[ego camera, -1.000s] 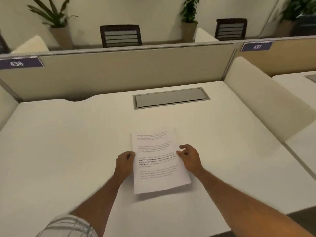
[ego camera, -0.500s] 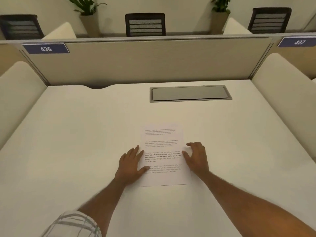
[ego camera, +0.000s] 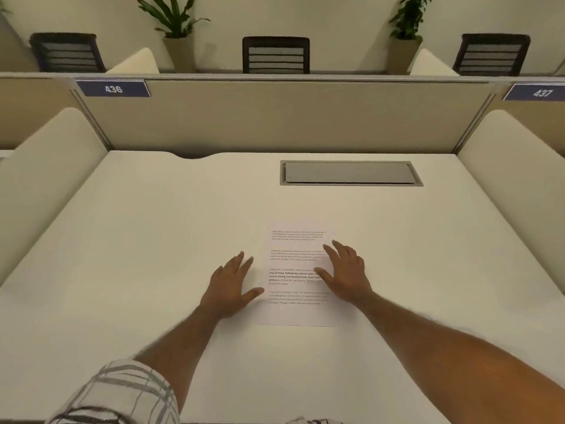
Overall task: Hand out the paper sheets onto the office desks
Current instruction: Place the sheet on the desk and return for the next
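One printed paper sheet lies flat on the white office desk, a little right of the middle. My left hand is spread flat at the sheet's left edge, thumb touching the paper. My right hand is spread over the sheet's right edge and covers part of the text. Neither hand grips anything.
A grey cable hatch is set in the desk at the back right. Beige partitions rise behind and at both sides, with labels 436 and 437. Behind the partition stand dark chairs and potted plants.
The sheet was held at its edges a second ago and now lies flat. Both hands have opened and spread beside it. The view has swung left, centring the desk.
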